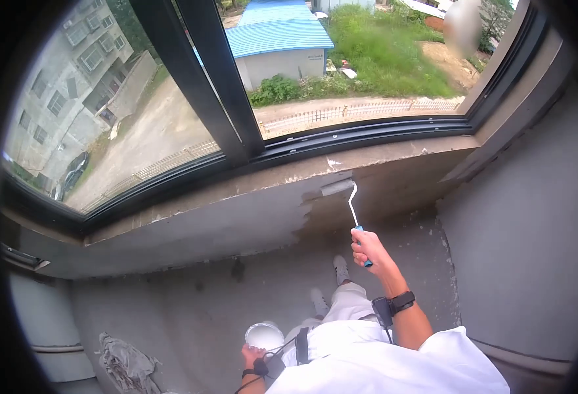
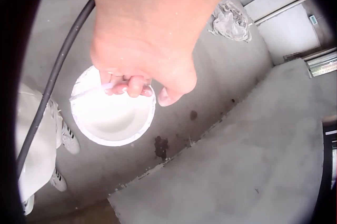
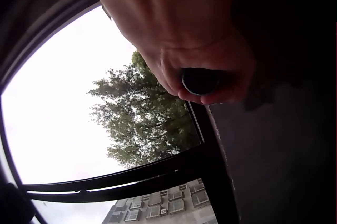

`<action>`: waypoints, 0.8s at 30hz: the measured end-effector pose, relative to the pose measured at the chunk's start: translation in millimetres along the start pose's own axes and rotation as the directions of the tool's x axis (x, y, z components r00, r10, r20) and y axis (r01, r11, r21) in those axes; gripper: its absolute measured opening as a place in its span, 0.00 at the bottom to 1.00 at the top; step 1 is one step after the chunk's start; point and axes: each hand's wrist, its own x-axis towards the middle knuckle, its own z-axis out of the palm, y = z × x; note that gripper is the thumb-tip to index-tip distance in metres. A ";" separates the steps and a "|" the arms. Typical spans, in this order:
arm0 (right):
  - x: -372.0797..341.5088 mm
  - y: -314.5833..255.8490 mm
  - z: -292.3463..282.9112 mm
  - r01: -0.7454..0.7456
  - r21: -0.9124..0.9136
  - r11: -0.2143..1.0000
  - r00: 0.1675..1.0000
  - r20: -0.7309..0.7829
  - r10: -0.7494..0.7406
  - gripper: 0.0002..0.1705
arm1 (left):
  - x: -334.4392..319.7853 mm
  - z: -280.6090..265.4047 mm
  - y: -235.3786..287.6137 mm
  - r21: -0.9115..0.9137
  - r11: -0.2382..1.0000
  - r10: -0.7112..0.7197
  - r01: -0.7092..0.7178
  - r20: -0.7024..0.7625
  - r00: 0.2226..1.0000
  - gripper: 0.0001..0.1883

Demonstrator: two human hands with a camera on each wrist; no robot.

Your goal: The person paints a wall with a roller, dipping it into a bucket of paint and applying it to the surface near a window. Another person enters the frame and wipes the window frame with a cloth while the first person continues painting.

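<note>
In the head view my right hand (image 1: pixel 370 249) grips the blue handle (image 1: pixel 360 230) of a paint roller. The roller's sleeve (image 1: pixel 337 188) lies against the wall just under the window ledge, where a light grey area meets a darker brown one. The handle's dark round end (image 3: pixel 200 81) shows inside my curled fingers in the right wrist view. Low in the head view, my left hand (image 1: pixel 253 354) holds a white bucket (image 1: pixel 265 336) of white liquid. From the left wrist, the fingers of that hand (image 2: pixel 142 61) curl round the handle over the bucket (image 2: pixel 113 124).
Black-framed windows (image 1: pixel 341 136) stand above the ledge (image 1: pixel 289 176). A crumpled grey cloth or sheet (image 1: pixel 126 364) lies on the floor at lower left. My feet in white shoes (image 1: pixel 341 269) stand close to the wall, and another grey wall (image 1: pixel 519 217) rises at the right.
</note>
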 end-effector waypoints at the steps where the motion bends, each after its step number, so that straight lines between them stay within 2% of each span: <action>1: 4.7 6.2 -3.6 0.025 -0.032 0.999 1.000 0.015 -0.024 0.17 | 5.0 2.5 3.1 0.101 0.994 0.034 -0.042 0.080 0.996 0.15; 4: -10.1 6.3 -5.4 0.076 -0.289 0.954 0.994 -0.057 -0.097 0.19 | -3.1 4.9 2.1 0.035 0.996 0.080 -0.084 0.110 0.991 0.16; 5: -15.3 9.6 -7.9 0.126 -0.491 0.862 0.965 -0.140 -0.221 0.19 | -9.6 11.5 2.1 0.082 0.995 0.058 -0.059 0.005 0.998 0.16; 7: -24.2 14.3 -12.8 0.125 -0.824 0.553 0.847 -0.201 -0.492 0.20 | 4.9 8.6 3.3 0.013 0.999 0.050 -0.049 -0.011 0.999 0.16; 8: -26.2 8.1 -14.7 0.116 -0.844 0.523 0.830 -0.207 -0.518 0.20 | 4.3 8.6 -0.3 -0.023 0.999 0.043 -0.043 -0.025 0.999 0.16; 9: -30.9 2.8 -16.6 0.103 -0.863 0.494 0.815 -0.212 -0.539 0.19 | 1.5 3.7 -6.4 -0.007 0.993 0.119 -0.120 -0.036 0.992 0.17; 12: -26.1 -6.6 -17.2 0.064 -0.921 0.383 0.799 -0.183 -0.573 0.19 | 3.9 -12.0 -3.4 -0.012 0.995 0.097 -0.097 0.114 0.989 0.17; 15: -24.5 -10.6 -7.8 0.037 -0.956 0.291 0.811 -0.142 -0.568 0.19 | 8.9 -9.4 -11.9 -0.131 0.987 0.091 -0.098 -0.054 0.994 0.14; 17: -25.6 -12.3 -3.1 0.020 -0.973 0.230 0.820 -0.116 -0.561 0.18 | 3.5 -12.3 -16.1 -0.113 0.992 0.047 -0.051 -0.038 0.998 0.14; 18: -25.3 -11.9 -0.6 0.011 -0.979 0.205 0.823 -0.107 -0.558 0.18 | 0.4 -13.3 -15.5 -0.099 0.995 0.028 -0.030 -0.029 0.999 0.14; 21: -23.5 -10.4 15.3 0.069 -0.979 0.192 0.862 -0.038 -0.505 0.18 | -13.0 -20.6 -23.9 0.186 0.976 0.102 -0.110 0.056 0.993 0.20; 22: -22.5 -10.0 28.4 0.138 -0.980 0.143 0.860 0.047 -0.509 0.18 | -12.8 -15.8 -26.2 0.267 0.956 0.120 -0.121 0.020 0.993 0.24; 23: -21.5 -10.4 36.5 0.157 -0.975 0.157 0.872 0.062 -0.486 0.18 | -10.0 -13.8 -28.6 0.346 0.930 0.138 -0.125 -0.015 0.990 0.28; 24: -21.6 -11.1 41.1 0.177 -0.970 0.169 0.883 0.080 -0.463 0.18 | -9.0 -13.4 -25.7 0.244 0.968 0.078 -0.065 -0.043 0.996 0.29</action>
